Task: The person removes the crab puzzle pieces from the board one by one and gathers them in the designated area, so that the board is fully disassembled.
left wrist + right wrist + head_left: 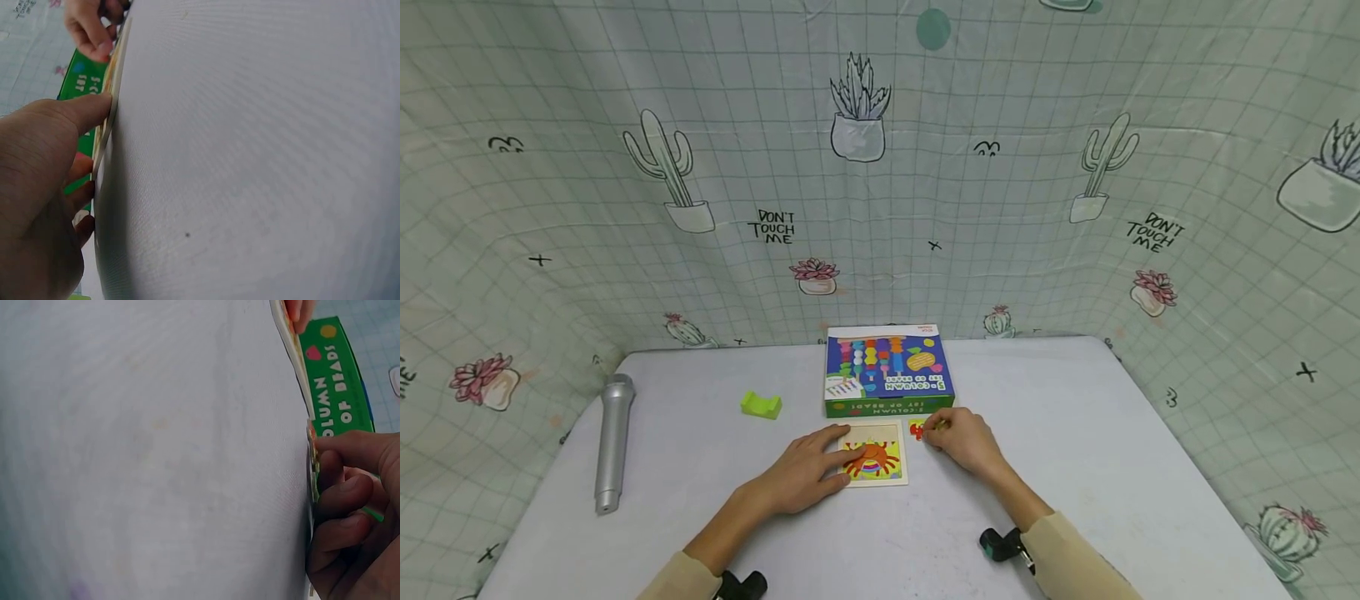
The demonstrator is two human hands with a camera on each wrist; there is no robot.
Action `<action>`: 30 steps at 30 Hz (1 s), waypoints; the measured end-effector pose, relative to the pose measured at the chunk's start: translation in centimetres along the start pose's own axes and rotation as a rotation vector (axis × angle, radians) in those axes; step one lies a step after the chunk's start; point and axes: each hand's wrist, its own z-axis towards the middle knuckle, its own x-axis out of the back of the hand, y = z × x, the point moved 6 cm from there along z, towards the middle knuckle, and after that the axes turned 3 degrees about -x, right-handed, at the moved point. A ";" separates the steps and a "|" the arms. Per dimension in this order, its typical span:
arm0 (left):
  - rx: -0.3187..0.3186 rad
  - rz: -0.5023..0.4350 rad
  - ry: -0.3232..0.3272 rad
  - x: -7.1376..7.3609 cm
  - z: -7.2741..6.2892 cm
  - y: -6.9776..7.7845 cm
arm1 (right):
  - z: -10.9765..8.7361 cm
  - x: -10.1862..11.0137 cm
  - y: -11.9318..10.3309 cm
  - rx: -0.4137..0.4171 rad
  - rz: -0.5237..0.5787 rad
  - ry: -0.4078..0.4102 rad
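A square wooden jigsaw puzzle board (872,482) with a red crab picture lies on the table. My left hand (805,471) rests on its left side with spread fingers, the index finger reaching onto the picture; in the left wrist view the thumb (94,112) touches the board's edge. Just right of the board is a small yellow and red puzzle piece (916,428). My right hand (966,442) pinches at this piece with curled fingers, low over the table. The fingers hide part of it, and a bit of yellow shows between them.
A blue and green bead-set box (887,367) stands directly behind the board. A light green block (762,406) lies left of the box. Farther left is a grey cylindrical stick (614,442). A patterned cloth (880,200) hangs behind the white table (1075,433).
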 end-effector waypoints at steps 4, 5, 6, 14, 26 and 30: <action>0.004 0.004 -0.002 0.2 0.0 0.1 | 0.0 0.0 -0.1 0.016 -0.014 -0.006; 0.002 0.004 -0.002 0.2 0.1 0.1 | 0.0 0.0 -0.1 0.019 -0.018 -0.007; 0.002 0.004 -0.003 0.2 0.1 0.1 | 0.0 0.0 -0.2 0.024 -0.023 -0.006; 0.005 -0.001 -0.008 0.1 0.1 0.2 | -0.1 -0.2 -0.3 0.056 -0.063 -0.015; 0.007 0.007 -0.002 0.2 0.0 0.4 | -0.2 -0.4 -0.3 0.056 -0.080 -0.024; 0.007 0.004 -0.002 0.2 0.1 0.4 | -0.3 -0.4 -0.3 0.047 -0.069 -0.039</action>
